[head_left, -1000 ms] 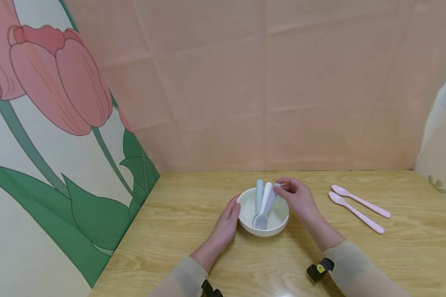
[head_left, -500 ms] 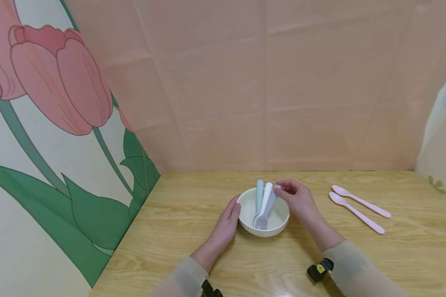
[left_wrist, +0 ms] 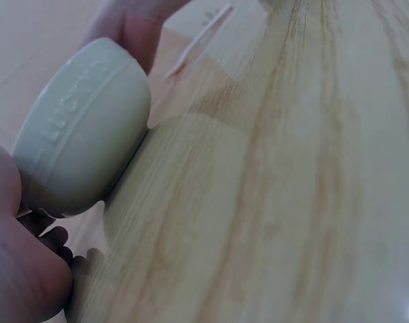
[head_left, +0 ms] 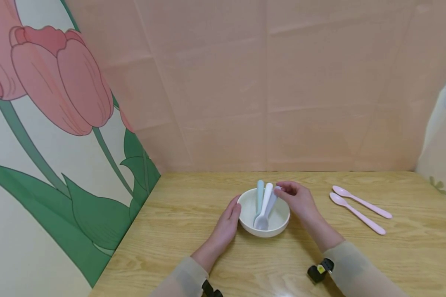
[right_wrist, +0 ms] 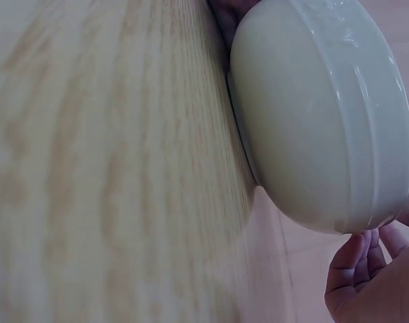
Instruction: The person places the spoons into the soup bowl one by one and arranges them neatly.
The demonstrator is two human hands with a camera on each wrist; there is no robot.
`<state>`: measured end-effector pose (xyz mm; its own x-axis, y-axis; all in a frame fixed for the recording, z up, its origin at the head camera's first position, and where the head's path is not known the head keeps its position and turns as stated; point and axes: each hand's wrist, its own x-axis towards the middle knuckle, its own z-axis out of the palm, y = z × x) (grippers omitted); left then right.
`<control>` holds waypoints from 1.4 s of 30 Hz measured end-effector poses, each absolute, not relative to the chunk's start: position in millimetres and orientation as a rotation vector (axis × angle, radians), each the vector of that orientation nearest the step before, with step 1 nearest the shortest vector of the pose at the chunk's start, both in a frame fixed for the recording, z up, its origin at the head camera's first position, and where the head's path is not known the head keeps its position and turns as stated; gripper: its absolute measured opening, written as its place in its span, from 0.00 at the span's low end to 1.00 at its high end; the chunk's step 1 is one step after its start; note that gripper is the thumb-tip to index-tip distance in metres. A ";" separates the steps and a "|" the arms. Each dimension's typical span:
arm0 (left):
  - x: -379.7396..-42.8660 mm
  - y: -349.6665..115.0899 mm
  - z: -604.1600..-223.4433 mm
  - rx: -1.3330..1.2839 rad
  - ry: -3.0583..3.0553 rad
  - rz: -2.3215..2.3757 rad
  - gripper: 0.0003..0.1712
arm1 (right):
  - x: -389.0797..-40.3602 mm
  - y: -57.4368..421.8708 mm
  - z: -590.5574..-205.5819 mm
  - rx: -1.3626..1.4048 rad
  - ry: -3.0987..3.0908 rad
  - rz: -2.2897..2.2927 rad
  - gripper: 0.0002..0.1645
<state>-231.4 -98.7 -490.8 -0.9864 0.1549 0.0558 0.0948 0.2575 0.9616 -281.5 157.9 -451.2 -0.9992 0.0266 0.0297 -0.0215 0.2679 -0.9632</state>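
A white bowl (head_left: 264, 233) stands on the wooden table in the head view. My left hand (head_left: 227, 222) grips its left side, thumb at the rim. Three pieces of cutlery lean inside it: one with a light blue handle (head_left: 259, 194), one with a white handle (head_left: 267, 196) and a lavender spoon (head_left: 262, 222). At the bowl's far right rim, my right hand (head_left: 297, 200) pinches the top of the lavender spoon's handle. The left wrist view shows raised lettering on the bowl's outer wall (left_wrist: 90, 128). Both wrist views hide the bowl's inside.
Two pink long-handled spoons lie to the right on the table, a farther one (head_left: 362, 201) and a nearer one (head_left: 358, 213). A pinkish sheet (head_left: 264, 103) hangs behind the table (head_left: 193, 198). On the left is a panel with printed tulips (head_left: 59, 82).
My right hand has lowered very slightly with the lavender spoon's handle. The left hand and the bowl hold their place.
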 end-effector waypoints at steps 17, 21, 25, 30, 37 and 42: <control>-231.4 -98.7 -492.3 0.219 2.459 1.867 0.34 | -281.8 157.8 -453.4 -0.039 -2.512 1.888 0.32; -231.4 -99.1 -492.7 0.214 2.454 1.874 0.34 | -282.8 157.5 -453.3 -0.046 -2.510 1.890 0.32; -232.0 -99.6 -493.4 0.213 2.452 1.870 0.34 | -283.6 158.4 -453.3 -0.056 -2.499 1.892 0.33; -233.1 -100.1 -492.7 0.215 2.449 1.863 0.34 | -282.4 161.0 -451.0 -0.067 -2.479 1.890 0.32; -232.0 -100.2 -491.5 0.232 2.431 1.879 0.34 | -278.7 169.5 -449.9 -0.053 -2.439 1.800 0.29; -232.2 -100.2 -490.8 0.238 2.424 1.889 0.33 | -273.8 180.6 -444.7 0.015 -2.435 1.732 0.29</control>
